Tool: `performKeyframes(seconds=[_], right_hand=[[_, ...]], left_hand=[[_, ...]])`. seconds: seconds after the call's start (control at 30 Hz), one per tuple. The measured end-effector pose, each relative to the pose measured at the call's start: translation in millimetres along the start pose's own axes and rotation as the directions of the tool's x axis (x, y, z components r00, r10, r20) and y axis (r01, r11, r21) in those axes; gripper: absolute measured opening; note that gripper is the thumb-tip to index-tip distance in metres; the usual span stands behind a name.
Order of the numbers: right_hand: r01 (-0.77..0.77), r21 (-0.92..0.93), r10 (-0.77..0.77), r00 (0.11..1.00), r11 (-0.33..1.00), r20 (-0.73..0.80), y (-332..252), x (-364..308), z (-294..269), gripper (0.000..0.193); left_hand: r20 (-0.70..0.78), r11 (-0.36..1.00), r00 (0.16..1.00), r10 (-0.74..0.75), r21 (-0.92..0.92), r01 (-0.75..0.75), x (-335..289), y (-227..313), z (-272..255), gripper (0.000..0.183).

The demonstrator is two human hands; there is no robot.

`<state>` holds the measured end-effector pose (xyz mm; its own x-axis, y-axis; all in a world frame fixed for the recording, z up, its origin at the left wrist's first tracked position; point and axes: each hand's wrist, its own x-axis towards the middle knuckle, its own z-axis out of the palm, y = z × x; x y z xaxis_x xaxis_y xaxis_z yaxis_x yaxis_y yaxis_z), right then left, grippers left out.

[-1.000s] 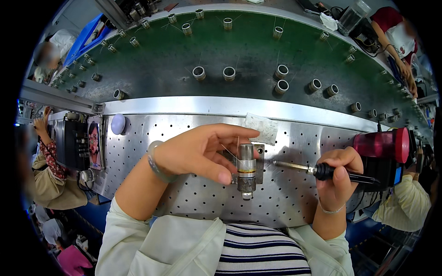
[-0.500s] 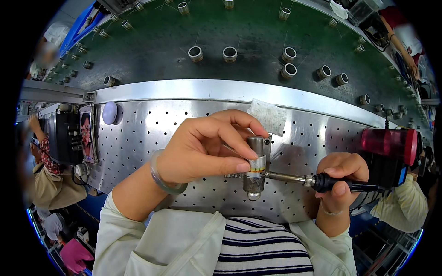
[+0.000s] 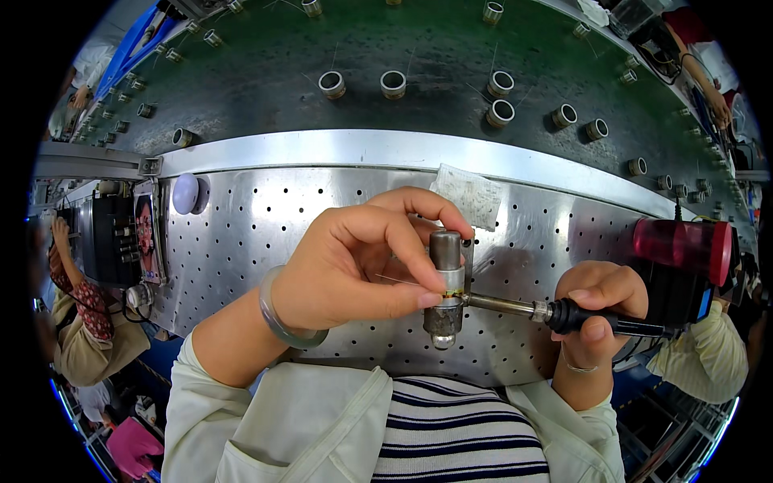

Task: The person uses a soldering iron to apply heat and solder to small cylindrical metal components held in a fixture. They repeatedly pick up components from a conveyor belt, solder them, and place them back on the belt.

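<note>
A metal ring (image 3: pixel 454 280) sits around an upright dark metal post (image 3: pixel 444 251) with a rounded bright foot. My left hand (image 3: pixel 346 258) pinches the ring's left side between thumb and forefinger, other fingers curled behind the post. A fine wire (image 3: pixel 394 279) sticks out leftward by those fingertips. My right hand (image 3: pixel 602 302) grips the black handle of a soldering iron (image 3: pixel 506 304), thumb on top. Its metal shaft points left, and the tip meets the ring's lower right edge at a thin yellowish band. The exact contact is too small to make out.
Beneath lies a perforated metal worktop (image 3: pixel 266 233). Beyond its raised metal rail (image 3: pixel 338 149), a green belt (image 3: pixel 266 88) carries several metal rings with fine wires. A paper sheet (image 3: pixel 469 196), a lilac rounded object (image 3: pixel 185 194) and a red transparent container (image 3: pixel 680 248) stand around. Other people work at both sides.
The ring has turned slightly on the post, and the fine wire now shows at my left fingertips. The soldering iron stays at the ring. The view has shifted a little.
</note>
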<state>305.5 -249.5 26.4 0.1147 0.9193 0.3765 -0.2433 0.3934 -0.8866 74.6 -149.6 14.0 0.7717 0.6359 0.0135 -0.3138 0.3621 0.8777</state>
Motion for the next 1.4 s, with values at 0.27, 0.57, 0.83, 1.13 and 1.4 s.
performKeyframes(seconds=[0.27,0.57,0.83,1.13,1.4], right_hand=[[0.017,-0.010,-0.017,1.000,1.000,0.021,0.1,-0.8,-2.1,0.024],[0.003,-0.020,-0.003,1.000,1.000,-0.005,-1.2,-0.1,-0.2,0.024],[0.032,-0.038,-0.031,0.999,0.999,0.040,-0.8,1.5,-4.2,0.024],[0.058,-0.047,-0.053,0.995,0.997,0.084,1.2,1.1,-8.6,0.026],[0.049,-0.076,-0.041,0.993,0.996,0.110,-2.2,2.2,-8.5,0.025]], left_hand=[[-0.007,1.000,1.000,0.003,0.024,-0.003,0.1,-0.7,-0.4,0.016],[-0.002,1.000,1.000,0.004,0.015,-0.004,1.0,-1.0,-0.8,0.017],[0.113,1.000,0.993,0.018,-0.012,-0.017,7.5,-2.2,-12.6,0.022],[0.032,0.981,0.986,-0.161,-0.103,0.164,10.9,7.5,0.4,0.058],[0.013,0.970,0.975,-0.223,-0.096,0.223,11.7,14.3,1.9,0.065]])
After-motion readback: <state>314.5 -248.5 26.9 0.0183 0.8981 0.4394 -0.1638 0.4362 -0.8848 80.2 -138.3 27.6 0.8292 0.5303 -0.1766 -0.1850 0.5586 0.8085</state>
